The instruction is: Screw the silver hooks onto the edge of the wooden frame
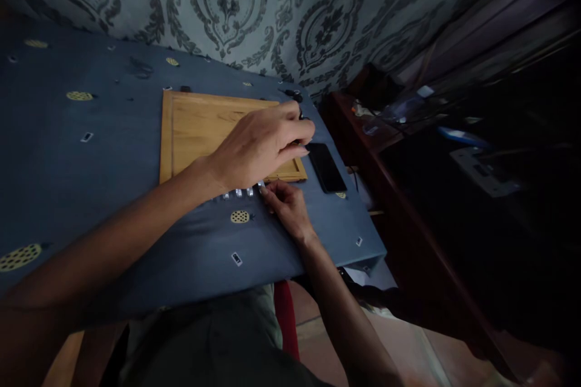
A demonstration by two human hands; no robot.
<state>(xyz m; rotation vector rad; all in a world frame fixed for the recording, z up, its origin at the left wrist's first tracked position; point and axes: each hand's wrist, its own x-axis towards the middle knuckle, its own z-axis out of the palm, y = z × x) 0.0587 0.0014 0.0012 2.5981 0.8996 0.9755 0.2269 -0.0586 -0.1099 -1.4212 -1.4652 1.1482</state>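
Note:
A wooden board with a raised frame lies on a table under a blue patterned cloth. My left hand reaches across the board's right part, its fingers pinched on a small dark object at the board's right edge. My right hand rests on the cloth just in front of the board, fingertips touching the right end of a short row of small silvery pieces. What the left fingers pinch is too dark to identify.
A black phone lies on the cloth right of the board. Small dark items sit at the table's far corner. A dark wooden sideboard with clutter stands to the right. A patterned wall backs the table.

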